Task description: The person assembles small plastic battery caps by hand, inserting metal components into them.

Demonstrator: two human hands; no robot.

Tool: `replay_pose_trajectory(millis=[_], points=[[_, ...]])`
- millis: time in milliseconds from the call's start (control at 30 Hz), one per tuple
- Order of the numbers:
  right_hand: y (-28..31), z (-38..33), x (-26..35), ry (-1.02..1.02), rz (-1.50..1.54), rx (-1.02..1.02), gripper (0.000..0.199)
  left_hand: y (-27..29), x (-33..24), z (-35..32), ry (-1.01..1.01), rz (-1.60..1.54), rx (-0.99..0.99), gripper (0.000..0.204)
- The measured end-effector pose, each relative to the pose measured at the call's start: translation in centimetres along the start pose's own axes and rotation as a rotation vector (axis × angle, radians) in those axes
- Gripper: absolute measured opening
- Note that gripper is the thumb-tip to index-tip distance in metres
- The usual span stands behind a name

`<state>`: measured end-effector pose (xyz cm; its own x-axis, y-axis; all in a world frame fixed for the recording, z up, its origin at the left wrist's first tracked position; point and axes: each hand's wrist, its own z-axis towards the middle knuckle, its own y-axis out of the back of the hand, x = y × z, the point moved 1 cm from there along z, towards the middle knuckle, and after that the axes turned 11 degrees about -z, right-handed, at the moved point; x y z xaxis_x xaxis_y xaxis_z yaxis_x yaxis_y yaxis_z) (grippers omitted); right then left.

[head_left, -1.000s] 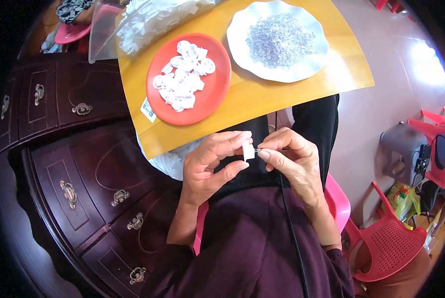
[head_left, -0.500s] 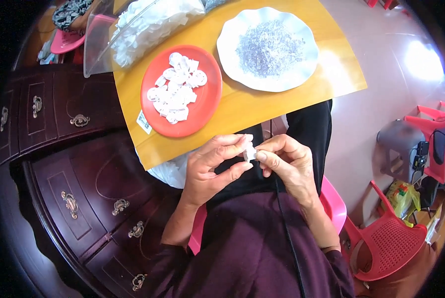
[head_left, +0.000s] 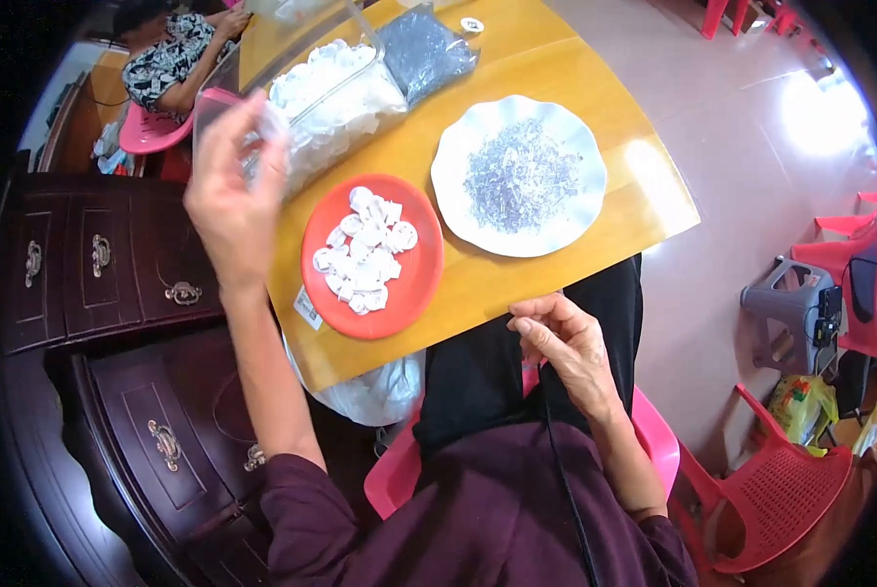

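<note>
My left hand (head_left: 231, 201) is raised over the table's left edge. Its fingertips are at the rim of a clear plastic container (head_left: 345, 93) filled with white pieces, and I cannot tell whether it holds anything. My right hand (head_left: 563, 344) rests at the near edge of the yellow table (head_left: 517, 289), fingers curled with thumb against forefinger and nothing visible in them. A red plate (head_left: 414, 284) carrying several small white pieces sits between the hands. A white scalloped plate (head_left: 458, 210) beside it holds a heap of tiny grey metal bits.
A clear bag of grey bits (head_left: 424, 49) lies at the table's far side. Dark wooden drawers (head_left: 96, 264) stand on the left, with a white plastic bag (head_left: 375, 391) under the table. Another person (head_left: 169, 59) sits at the top left. Red plastic chairs (head_left: 781, 489) and a grey stool (head_left: 786, 303) stand on the right.
Both hands were pinched together on a small white piece at my lap. The left hand has since lifted away up to the clear container, and the right hand stays low.
</note>
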<state>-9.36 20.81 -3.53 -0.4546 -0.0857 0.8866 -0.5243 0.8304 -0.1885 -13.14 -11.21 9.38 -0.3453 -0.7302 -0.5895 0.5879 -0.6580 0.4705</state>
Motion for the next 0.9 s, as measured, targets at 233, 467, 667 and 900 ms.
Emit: replay_pose_trajectory(millis=[233, 467, 667, 900], points=[[0.3, 0.5, -1.4, 0.026, 0.000, -0.026, 0.022, -2.0, 2.4, 2.5, -0.123, 0.311, 0.046, 0.036], [0.1, 0.8, -0.3, 0.048, -0.059, -0.048, 0.021, -12.9, -2.3, -7.0, 0.226, -0.164, 0.360, 0.030], [0.9, 0.8, -0.3, 0.051, -0.041, -0.078, 0.021, -15.6, -2.4, -7.7, 0.298, -0.142, 0.304, 0.023], [0.8, 0.4, -0.7, 0.052, -0.040, -0.073, 0.020, -15.1, -2.0, -7.8, 0.437, -0.348, 0.218, 0.018]])
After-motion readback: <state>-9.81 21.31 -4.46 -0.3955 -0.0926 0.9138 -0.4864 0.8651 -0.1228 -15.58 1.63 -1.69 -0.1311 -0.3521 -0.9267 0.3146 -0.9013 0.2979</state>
